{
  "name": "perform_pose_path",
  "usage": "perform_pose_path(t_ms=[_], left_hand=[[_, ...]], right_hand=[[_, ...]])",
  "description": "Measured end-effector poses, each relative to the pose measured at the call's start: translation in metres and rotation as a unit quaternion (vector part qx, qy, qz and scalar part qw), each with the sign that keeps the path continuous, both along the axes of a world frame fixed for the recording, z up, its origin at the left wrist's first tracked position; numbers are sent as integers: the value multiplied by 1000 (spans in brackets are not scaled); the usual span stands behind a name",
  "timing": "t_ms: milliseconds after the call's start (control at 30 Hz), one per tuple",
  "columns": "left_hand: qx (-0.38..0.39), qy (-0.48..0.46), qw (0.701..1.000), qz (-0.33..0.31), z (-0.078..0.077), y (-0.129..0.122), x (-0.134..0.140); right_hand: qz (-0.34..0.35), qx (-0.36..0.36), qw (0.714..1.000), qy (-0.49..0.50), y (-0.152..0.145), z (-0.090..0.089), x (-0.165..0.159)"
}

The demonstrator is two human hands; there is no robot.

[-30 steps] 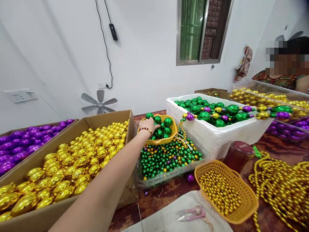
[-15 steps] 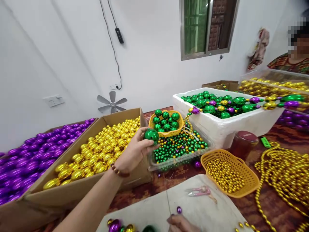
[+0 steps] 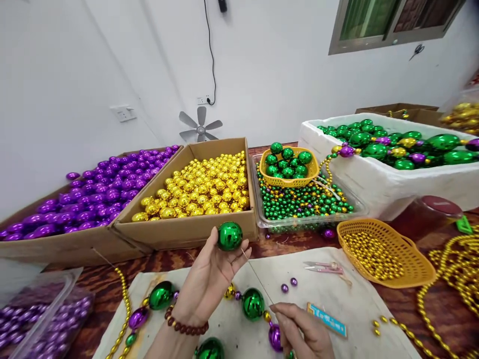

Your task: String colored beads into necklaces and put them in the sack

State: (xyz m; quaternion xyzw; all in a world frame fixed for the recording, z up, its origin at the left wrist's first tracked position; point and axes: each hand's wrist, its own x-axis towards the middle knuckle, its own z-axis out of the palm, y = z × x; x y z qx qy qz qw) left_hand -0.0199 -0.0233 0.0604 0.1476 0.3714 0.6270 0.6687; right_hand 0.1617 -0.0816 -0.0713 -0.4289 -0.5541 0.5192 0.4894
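Note:
A large shiny green bead [image 3: 230, 236] is held up in the fingers of my left hand [image 3: 209, 284], whose wrist wears a brown beaded bracelet. My right hand [image 3: 305, 331] pinches a long thin needle [image 3: 258, 275], slanting up towards the green bead. Its tip is by my left fingertips, just below the bead; I cannot tell whether it touches. Beneath my hands a strand of beads crosses the pale cloth [image 3: 179, 284], with another green bead [image 3: 253, 303] and a purple bead [image 3: 275, 335] beside my right hand. Two small purple beads [image 3: 289, 285] lie on the cloth.
Cardboard boxes of gold beads [image 3: 202, 189] and purple beads [image 3: 101, 194] stand behind on the left. A yellow basket [image 3: 288, 183] of green beads sits on a clear tray of small beads. Pink snips [image 3: 324, 268] and an orange basket [image 3: 415, 276] are on the right.
My left hand has brought the green bead down and nearer, from beside the yellow basket to above the cloth. My right hand now shows the needle raised towards it. The view has shifted left and down.

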Motion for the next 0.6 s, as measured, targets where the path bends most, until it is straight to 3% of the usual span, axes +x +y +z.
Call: perform_pose_path(t_ms=[233,600], left_hand=[[11,-1,1000,-10,-8,-2,-2],[37,15,999,-12,-19,-3,-5]], right_hand=[[7,21,999,-28,-2,4,-2],[16,-18,999,-30,-6,0,-6]])
